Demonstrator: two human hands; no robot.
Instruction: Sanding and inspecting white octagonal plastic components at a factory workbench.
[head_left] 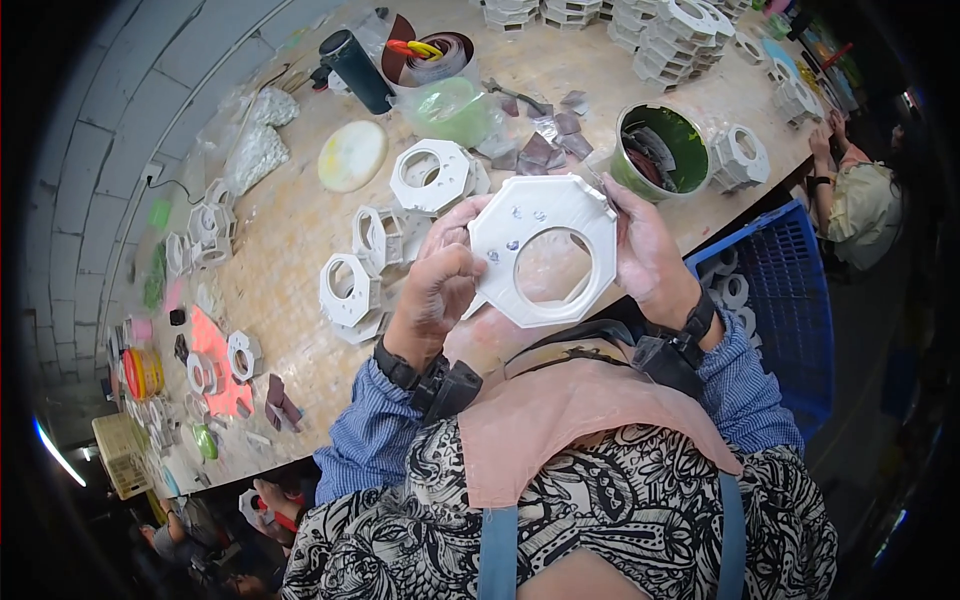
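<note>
Before my chest I hold a white octagonal housing (495,225) with a large round hole. A few bluish-grey marks dot its face, left of the hole. My left hand (440,275) is closed on its left edge, the thumb near the face. On the opposite side my right hand (645,250) grips the upper right edge. A small greyish bit shows by the right fingertips; I cannot make out what it is. Similar white housings lie just left of my hands, one flat-faced (430,178), another (348,290) nearer to me.
A green-lined bucket (695,150) stands beyond my right hand. Dark sandpaper scraps (540,155) lie on the wooden table (300,220). Stacked white housings (680,40) rise at the back. A blue crate (775,290) sits at right. Other people work at both table ends.
</note>
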